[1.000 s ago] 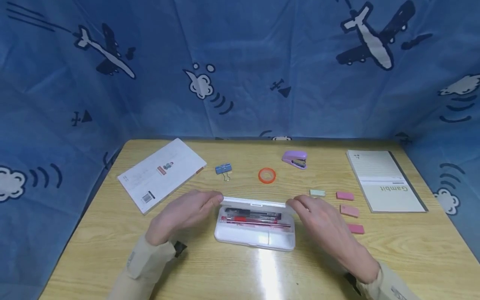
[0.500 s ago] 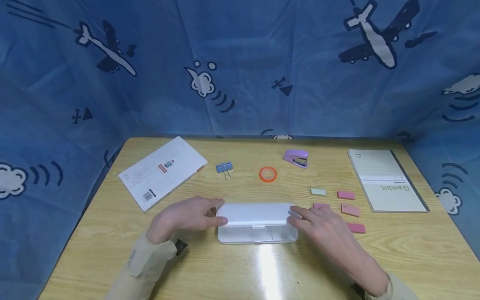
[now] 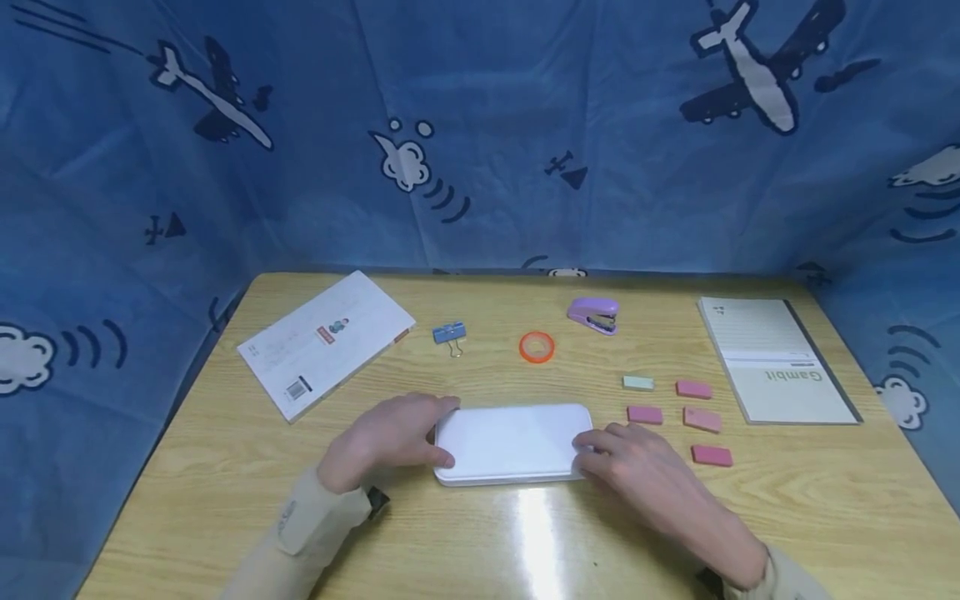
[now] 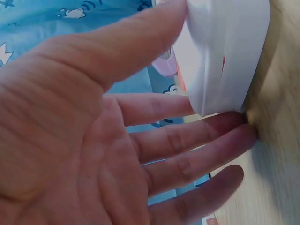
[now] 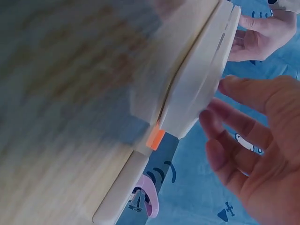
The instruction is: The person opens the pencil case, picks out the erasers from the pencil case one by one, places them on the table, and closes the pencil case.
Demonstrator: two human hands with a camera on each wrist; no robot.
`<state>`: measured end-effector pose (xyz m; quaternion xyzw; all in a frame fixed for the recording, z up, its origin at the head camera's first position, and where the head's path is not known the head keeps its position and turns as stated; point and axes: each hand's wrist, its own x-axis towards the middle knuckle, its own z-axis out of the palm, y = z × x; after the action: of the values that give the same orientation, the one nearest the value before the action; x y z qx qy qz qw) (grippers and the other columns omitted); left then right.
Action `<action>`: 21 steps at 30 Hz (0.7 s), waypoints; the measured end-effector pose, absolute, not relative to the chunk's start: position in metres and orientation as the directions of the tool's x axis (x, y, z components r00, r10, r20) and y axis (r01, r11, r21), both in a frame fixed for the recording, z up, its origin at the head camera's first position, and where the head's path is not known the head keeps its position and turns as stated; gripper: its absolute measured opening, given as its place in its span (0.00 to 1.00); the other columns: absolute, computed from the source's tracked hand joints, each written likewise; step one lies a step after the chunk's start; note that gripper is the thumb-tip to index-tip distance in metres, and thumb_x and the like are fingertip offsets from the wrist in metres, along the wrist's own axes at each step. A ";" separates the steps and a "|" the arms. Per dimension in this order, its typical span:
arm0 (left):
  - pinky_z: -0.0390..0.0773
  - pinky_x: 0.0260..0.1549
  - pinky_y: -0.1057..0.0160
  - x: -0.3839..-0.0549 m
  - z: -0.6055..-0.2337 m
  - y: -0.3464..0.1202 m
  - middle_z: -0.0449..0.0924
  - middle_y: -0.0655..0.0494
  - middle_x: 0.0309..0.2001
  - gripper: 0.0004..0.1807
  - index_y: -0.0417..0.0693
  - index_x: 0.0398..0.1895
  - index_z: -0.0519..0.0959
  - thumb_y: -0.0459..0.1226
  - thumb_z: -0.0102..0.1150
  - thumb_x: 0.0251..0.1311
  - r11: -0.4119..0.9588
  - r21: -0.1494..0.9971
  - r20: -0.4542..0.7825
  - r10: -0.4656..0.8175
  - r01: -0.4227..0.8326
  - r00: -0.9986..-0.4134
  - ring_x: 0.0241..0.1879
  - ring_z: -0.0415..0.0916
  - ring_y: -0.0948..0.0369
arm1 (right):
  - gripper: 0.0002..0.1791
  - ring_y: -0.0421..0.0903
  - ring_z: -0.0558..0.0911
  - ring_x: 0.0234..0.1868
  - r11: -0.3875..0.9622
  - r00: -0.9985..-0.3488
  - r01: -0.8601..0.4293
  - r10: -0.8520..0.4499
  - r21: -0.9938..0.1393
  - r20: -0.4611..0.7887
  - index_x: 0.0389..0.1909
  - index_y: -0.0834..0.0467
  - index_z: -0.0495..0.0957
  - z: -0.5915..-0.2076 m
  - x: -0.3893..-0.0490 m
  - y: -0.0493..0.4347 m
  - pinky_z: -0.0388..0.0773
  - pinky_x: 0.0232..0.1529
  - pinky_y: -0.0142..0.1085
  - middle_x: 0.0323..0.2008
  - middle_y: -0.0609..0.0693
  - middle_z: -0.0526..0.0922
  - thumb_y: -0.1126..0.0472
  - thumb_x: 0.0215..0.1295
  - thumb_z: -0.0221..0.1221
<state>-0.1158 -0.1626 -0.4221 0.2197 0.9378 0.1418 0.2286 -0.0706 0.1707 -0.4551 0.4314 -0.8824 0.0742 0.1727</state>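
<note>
A white pencil case [image 3: 513,443] lies on the table before me with its lid down, so the pens seen in it earlier are hidden. My left hand [image 3: 393,435] is at its left end, thumb on the lid's front corner and index finger at the back corner. In the left wrist view the fingers [image 4: 187,171] look nearly straight beside the case [image 4: 229,61]. At the right end, my right hand [image 3: 637,462] touches the lid's edge with its thumb and fingertips. Those fingers [image 5: 234,154] are loosely bent in the right wrist view.
Several pink erasers [image 3: 712,455] and a pale green eraser [image 3: 638,383] lie to the right. Behind are a blue binder clip [image 3: 449,333], an orange-red tape roll [image 3: 537,347] and a purple stapler [image 3: 594,315]. A white book [image 3: 327,345] and a notepad [image 3: 780,360] lie at the sides.
The lid of the pencil case has swung forward and down from raised to closed, covering the pens. Both hands have come down with it along the ends of the case.
</note>
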 end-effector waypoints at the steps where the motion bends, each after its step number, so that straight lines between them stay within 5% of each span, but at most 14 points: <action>1: 0.79 0.57 0.53 -0.115 -0.422 -0.162 0.83 0.51 0.54 0.42 0.44 0.70 0.72 0.49 0.75 0.54 0.865 0.366 -0.364 0.473 0.343 -0.803 0.52 0.79 0.57 | 0.09 0.45 0.85 0.42 0.617 -0.572 -0.787 -0.736 0.013 0.363 0.34 0.50 0.87 -0.455 -0.071 0.170 0.84 0.42 0.38 0.43 0.47 0.88 0.65 0.52 0.71; 4: 0.79 0.57 0.54 -0.114 -0.423 -0.162 0.83 0.48 0.57 0.44 0.43 0.72 0.70 0.47 0.76 0.53 0.861 0.386 -0.355 0.471 0.332 -0.808 0.51 0.79 0.57 | 0.10 0.45 0.84 0.42 0.615 -0.581 -0.789 -0.735 -0.019 0.350 0.33 0.51 0.87 -0.456 -0.072 0.169 0.85 0.43 0.38 0.42 0.47 0.88 0.67 0.50 0.72; 9: 0.79 0.45 0.60 -0.116 -0.424 -0.161 0.84 0.55 0.44 0.39 0.43 0.67 0.74 0.45 0.77 0.52 0.844 0.409 -0.326 0.490 0.347 -0.808 0.39 0.74 0.62 | 0.11 0.41 0.84 0.38 0.643 -0.642 -0.756 -0.694 -0.120 0.327 0.33 0.50 0.86 -0.454 -0.079 0.167 0.84 0.36 0.34 0.40 0.45 0.86 0.62 0.50 0.76; 15: 0.78 0.43 0.61 -0.118 -0.425 -0.159 0.82 0.58 0.40 0.34 0.44 0.61 0.77 0.45 0.78 0.51 0.844 0.417 -0.325 0.486 0.338 -0.811 0.37 0.73 0.63 | 0.32 0.44 0.84 0.43 0.759 -0.776 -0.630 -0.603 -0.164 0.185 0.52 0.52 0.83 -0.447 -0.095 0.163 0.83 0.36 0.39 0.52 0.50 0.83 0.43 0.46 0.77; 21: 0.80 0.45 0.60 -0.118 -0.426 -0.157 0.84 0.56 0.44 0.35 0.43 0.61 0.77 0.45 0.78 0.50 0.847 0.411 -0.330 0.484 0.339 -0.810 0.39 0.75 0.63 | 0.42 0.51 0.85 0.51 0.782 -0.809 -0.583 -0.583 -0.221 0.074 0.63 0.55 0.78 -0.441 -0.099 0.160 0.86 0.42 0.44 0.59 0.54 0.83 0.43 0.46 0.77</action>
<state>-0.1176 -0.1573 -0.4261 0.2197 0.9363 0.1687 0.2157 -0.0987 0.1598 -0.4411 0.3089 -0.9438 0.1175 0.0006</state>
